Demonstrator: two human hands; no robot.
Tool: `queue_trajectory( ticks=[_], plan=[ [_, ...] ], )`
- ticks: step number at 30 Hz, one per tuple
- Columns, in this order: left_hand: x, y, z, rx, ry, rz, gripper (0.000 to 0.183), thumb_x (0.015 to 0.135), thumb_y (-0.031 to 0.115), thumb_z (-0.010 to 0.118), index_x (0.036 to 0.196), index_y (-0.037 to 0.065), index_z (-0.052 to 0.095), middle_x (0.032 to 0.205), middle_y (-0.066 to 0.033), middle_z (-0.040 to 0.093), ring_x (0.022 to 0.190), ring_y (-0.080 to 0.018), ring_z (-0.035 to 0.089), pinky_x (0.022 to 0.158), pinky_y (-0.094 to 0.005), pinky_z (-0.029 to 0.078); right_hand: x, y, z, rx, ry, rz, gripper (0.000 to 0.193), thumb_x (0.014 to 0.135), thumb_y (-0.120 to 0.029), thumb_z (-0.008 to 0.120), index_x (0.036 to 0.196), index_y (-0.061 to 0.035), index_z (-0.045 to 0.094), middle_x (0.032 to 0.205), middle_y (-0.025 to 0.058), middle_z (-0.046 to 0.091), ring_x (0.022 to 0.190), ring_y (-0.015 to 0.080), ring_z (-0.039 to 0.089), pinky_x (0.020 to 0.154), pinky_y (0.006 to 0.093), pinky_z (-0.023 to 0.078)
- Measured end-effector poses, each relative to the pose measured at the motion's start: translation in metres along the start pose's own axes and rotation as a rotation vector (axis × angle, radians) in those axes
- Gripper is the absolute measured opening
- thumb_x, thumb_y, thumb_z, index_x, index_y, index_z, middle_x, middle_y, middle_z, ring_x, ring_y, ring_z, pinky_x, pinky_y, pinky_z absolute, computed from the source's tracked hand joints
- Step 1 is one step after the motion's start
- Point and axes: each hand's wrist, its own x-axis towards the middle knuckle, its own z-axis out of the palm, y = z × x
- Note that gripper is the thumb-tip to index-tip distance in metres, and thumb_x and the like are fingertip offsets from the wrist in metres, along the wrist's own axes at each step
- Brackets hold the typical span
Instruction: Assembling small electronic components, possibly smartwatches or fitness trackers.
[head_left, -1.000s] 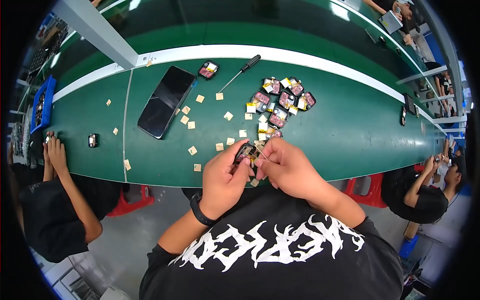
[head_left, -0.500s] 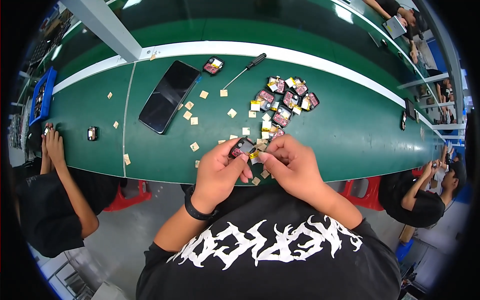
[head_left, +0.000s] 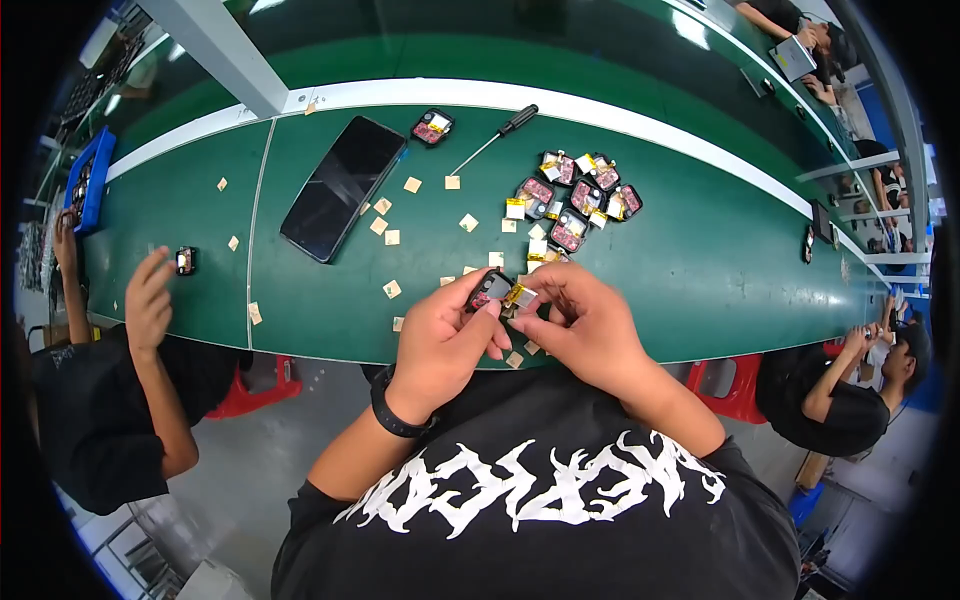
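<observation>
My left hand is closed on a small black device housing with a pinkish circuit board inside, near the table's front edge. At the housing's right side a small silver pouch battery with yellow tape sticks out, tilted up. My right hand pinches at that battery between thumb and fingers; the fingertips are partly hidden. Just beyond my hands lies a group of similar open housings with boards and white-and-yellow batteries. Small beige square pads are scattered over the green table.
A large black phone lies to the left, with a single open housing and a screwdriver at the back. Another housing and a blue tray are farther left, by a co-worker's hand. A metal post rises behind.
The battery has tipped upward beside the housing, and my right fingers have shifted on it. At the left, the co-worker's hands have moved apart, one toward the blue tray.
</observation>
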Motion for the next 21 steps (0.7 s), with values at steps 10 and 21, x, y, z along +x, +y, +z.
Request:
queue_trajectory(
  ticks=[10, 21],
  plan=[
    [-0.001, -0.002, 0.001, 0.066, -0.002, 0.025, 0.039, 0.103, -0.001, 0.053, 0.141, -0.007, 0.053, 0.099, -0.0064, 0.066, 0.074, -0.0108, 0.065, 0.061, -0.0232, 0.053, 0.014, 0.002, -0.018, -0.584, 0.022, -0.658, 0.020, 0.086, -0.012, 0.081, 0.102, -0.0040, 0.073, 0.084, 0.0087, 0.071, 0.068, 0.0252, 0.066, 0.061, 0.0346, 0.053],
    [-0.004, -0.002, 0.005, 0.152, 0.008, 0.048, 0.038, 0.102, 0.000, 0.053, 0.140, -0.007, 0.053, 0.097, -0.0061, 0.066, 0.074, -0.0107, 0.065, 0.062, -0.0234, 0.053, 0.008, -0.007, -0.011, 0.012, -0.050, 0.006, 0.005, 0.095, -0.003, 0.072, 0.095, 0.0025, 0.070, 0.080, -0.0056, 0.063, 0.070, -0.0012, 0.052, 0.059, 0.0184, 0.041]
  ],
)
